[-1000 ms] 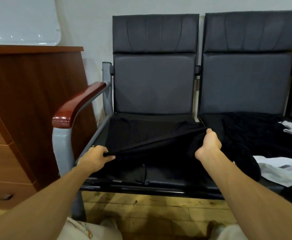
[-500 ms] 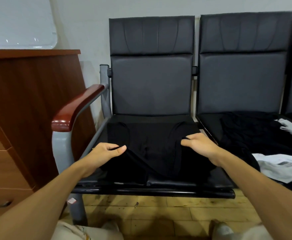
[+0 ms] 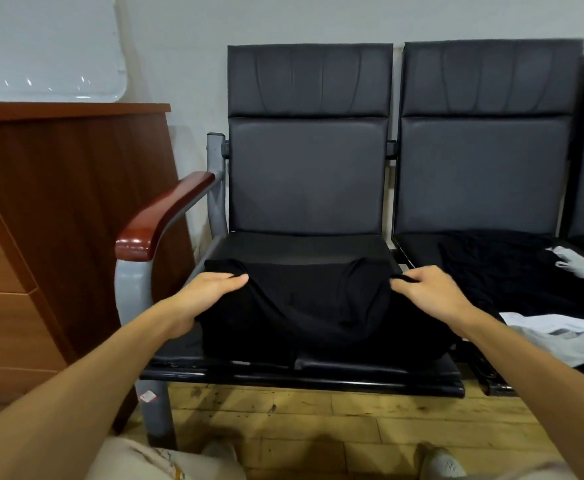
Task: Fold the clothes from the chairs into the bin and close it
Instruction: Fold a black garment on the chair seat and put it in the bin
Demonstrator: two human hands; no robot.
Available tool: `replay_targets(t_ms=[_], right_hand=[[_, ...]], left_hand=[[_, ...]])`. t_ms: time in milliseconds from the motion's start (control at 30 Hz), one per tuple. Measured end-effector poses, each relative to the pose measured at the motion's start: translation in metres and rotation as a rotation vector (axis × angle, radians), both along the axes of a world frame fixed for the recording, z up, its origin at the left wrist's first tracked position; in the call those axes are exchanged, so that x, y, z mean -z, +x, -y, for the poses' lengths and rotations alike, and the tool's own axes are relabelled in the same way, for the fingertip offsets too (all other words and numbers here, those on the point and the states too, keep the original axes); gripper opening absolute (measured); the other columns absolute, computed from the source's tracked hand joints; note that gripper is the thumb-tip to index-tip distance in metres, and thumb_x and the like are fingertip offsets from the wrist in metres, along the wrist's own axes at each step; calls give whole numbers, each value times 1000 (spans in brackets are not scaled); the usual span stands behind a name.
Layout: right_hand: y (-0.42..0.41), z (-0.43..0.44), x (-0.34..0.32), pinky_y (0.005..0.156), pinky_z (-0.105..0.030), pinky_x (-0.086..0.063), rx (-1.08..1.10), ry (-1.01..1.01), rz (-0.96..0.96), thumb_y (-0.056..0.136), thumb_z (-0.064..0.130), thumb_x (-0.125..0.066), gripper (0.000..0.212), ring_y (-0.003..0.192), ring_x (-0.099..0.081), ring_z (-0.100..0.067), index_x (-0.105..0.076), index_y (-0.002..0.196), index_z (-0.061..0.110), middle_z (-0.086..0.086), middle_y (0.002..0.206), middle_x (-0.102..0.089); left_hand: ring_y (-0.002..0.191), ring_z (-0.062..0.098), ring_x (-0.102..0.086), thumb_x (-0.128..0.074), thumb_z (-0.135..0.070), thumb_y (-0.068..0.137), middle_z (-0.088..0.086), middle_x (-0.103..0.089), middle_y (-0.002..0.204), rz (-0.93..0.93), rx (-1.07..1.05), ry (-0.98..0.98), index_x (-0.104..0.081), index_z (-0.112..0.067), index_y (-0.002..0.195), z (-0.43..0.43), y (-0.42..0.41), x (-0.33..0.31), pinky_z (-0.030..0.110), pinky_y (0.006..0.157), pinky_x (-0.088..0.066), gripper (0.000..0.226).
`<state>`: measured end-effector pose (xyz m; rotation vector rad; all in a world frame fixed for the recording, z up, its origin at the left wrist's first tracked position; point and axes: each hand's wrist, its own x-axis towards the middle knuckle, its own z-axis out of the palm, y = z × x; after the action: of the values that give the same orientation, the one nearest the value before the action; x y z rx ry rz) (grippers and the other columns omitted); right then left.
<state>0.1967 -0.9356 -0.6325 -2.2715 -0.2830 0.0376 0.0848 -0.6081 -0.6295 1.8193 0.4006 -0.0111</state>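
A black garment (image 3: 318,306) lies folded over on the seat of the left chair (image 3: 307,174). My left hand (image 3: 211,291) pinches its far left corner between thumb and fingers. At the far right corner, my right hand (image 3: 429,289) pinches the cloth with curled fingers. Both hands rest low on the seat, about a seat's width apart. On the middle chair (image 3: 484,168) lie another black garment (image 3: 512,271) and a white garment (image 3: 553,337). No bin is in view.
A wooden cabinet (image 3: 58,209) with drawers stands close on the left, with a pale plastic object (image 3: 41,46) on top. The chair's red-brown armrest (image 3: 166,216) juts out beside my left forearm. A second white cloth (image 3: 581,265) lies at the far right. Wooden floor below.
Both hands lifted the garment's near edge, carried it toward the chair back and laid it down, folding the cloth over. They have since moved apart to the fold's far corners.
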Motion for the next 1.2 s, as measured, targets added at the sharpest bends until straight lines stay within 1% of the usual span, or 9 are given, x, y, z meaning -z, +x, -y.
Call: replay_targets(t_ms=[100, 200, 267, 400, 600, 733, 900, 1100, 1200], right_hand=[[19, -1, -6, 62, -32, -42, 165, 71, 91, 88, 41, -62, 48, 66, -60, -27, -50, 56, 8, -7, 61, -57], [41, -8, -11, 60, -31, -39, 228, -147, 204, 91, 46, -56, 44, 69, -56, -23, -56, 59, 16, -1, 62, -56], [57, -16, -11, 62, -31, -40, 230, -313, 304, 95, 50, -50, 40, 76, -57, -23, -65, 75, 18, 0, 70, -60], [93, -31, -11, 62, -31, -37, 182, -437, 390, 99, 47, -43, 37, 74, -53, -21, -57, 84, 17, 3, 72, -55], [153, -49, 7, 59, -32, -41, 116, -589, 427, 98, 49, -42, 41, 72, -57, -23, -49, 72, 19, 1, 75, -57], [190, -55, 31, 66, -37, -51, 75, -662, 377, 98, 50, -42, 43, 76, -61, -24, -61, 88, 13, -3, 83, -62], [209, -60, 73, 87, -36, -34, 42, -948, 475, 99, 49, -38, 35, 102, -57, -20, -60, 106, 22, 2, 106, -63], [189, -68, 76, 104, -38, -24, -51, -886, 458, 99, 42, -41, 36, 121, -45, -18, -50, 129, 24, 3, 127, -54], [162, -77, 66, 108, -39, -23, -201, -848, 382, 99, 42, -44, 41, 131, -37, -19, -45, 136, 25, 2, 138, -45]], left_hand=[[97, 18, -67, -62, -42, 91, -1, -73, 98, 94, -97, 305, -75, -19, 98, -20, 26, 2, 35, 95, -50, 27], [92, 22, -63, -54, -51, 93, 0, -69, 89, 37, -118, 643, -69, -27, 80, -38, 48, 0, 34, 84, -49, 31], [95, 25, -62, -49, -54, 94, 0, -68, 94, 6, -139, 781, -66, -31, 86, -45, 65, -3, 35, 82, -48, 30], [105, 27, -61, -51, -52, 95, 0, -65, 113, 7, -177, 1028, -66, -30, 109, -57, 100, -4, 33, 77, -44, 31], [96, 25, -62, -55, -52, 92, -2, -63, 100, -19, -106, 1122, -68, -27, 97, -80, 152, 9, 33, 73, -47, 28], [89, 21, -60, -52, -53, 93, -3, -57, 93, -96, -71, 1203, -65, -25, 92, -90, 183, 26, 32, 70, -46, 30], [104, 22, -55, -50, -47, 96, 3, -52, 114, -164, 33, 1217, -57, -22, 114, -98, 201, 66, 38, 86, -49, 31], [131, 29, -36, -41, -37, 100, 11, -38, 141, -96, -64, 1152, -37, -17, 143, -86, 183, 71, 42, 105, -36, 47], [136, 30, -28, -47, -26, 98, 11, -29, 146, -110, -43, 1129, -30, -17, 147, -68, 160, 66, 41, 110, -29, 53]])
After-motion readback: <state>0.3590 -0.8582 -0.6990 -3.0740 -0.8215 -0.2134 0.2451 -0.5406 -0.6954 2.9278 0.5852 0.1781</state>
